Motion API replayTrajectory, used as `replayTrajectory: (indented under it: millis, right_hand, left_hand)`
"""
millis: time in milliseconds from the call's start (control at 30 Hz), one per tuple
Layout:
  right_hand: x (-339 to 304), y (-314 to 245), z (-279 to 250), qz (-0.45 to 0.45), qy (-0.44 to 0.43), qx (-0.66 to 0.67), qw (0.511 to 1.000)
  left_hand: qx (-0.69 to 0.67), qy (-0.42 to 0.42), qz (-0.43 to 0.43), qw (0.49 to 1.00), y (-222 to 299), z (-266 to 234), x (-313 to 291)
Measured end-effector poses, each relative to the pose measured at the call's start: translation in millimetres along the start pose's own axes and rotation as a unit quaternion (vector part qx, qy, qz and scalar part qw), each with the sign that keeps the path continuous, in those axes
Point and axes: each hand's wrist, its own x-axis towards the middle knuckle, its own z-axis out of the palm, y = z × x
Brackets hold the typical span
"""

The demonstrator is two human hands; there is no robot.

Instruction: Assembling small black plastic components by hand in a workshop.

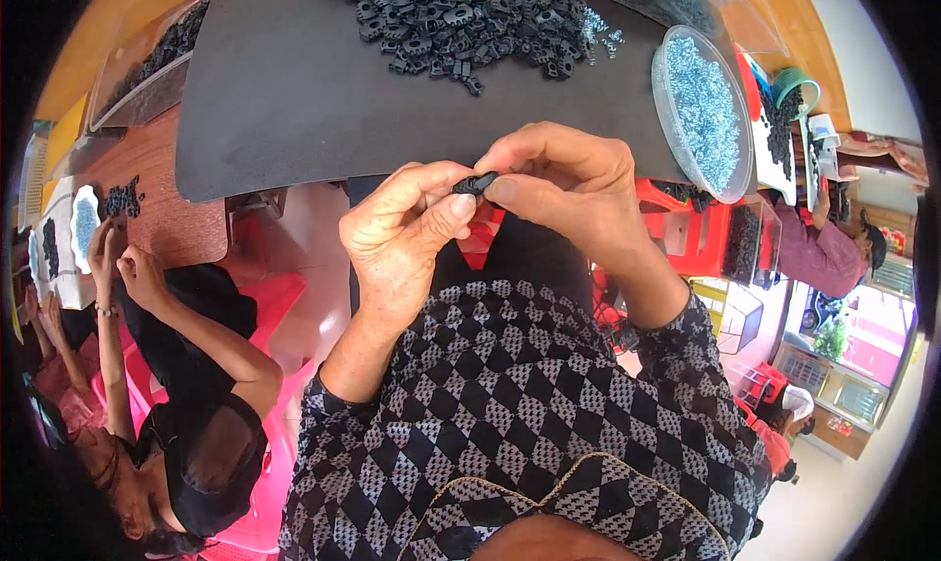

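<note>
Thumb and forefinger of my left hand (397, 213) pinch a small black plastic cord-lock part (468, 185), the other fingers curled in behind. My right hand (569, 184) is closed too, its thumb and fingertip gripping the right end of the same part. Both hands meet between my diamond-patterned top (529, 365) and the near edge of the dark grey surface (284, 110). A loose heap of black plastic parts (470, 22) lies at that surface's far side, a few silvery coil springs (594, 24) beside its right end. A round clear tub (674, 135) of similar springs stands at the right edge. To my left, another person (216, 453) sits at a reddish-brown wooden surface (186, 189), near a small cluster of black pieces (124, 196).
</note>
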Motion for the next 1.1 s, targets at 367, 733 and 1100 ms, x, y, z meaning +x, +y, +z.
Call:
replayTrajectory:
  millis: [367, 733, 1100]
  right_hand:
    - [0.4, -4.5, -4.1, 0.029, -0.012, -0.027, 0.999]
    - [1.4, 4.2, 1.2, -0.021, 0.028, -0.082, 0.996]
    - [4.4, -10.1, -2.1, -0.005, -0.019, -0.156, 0.988]
  left_hand:
    - [-0.012, -0.002, -0.024, 1.0, -7.3, -2.0, -0.9]
    - [-0.011, -0.008, -0.02, 1.0, -9.5, 0.2, -0.8]
    - [-0.005, 0.004, -0.015, 1.0, -12.1, 0.8, -2.0]
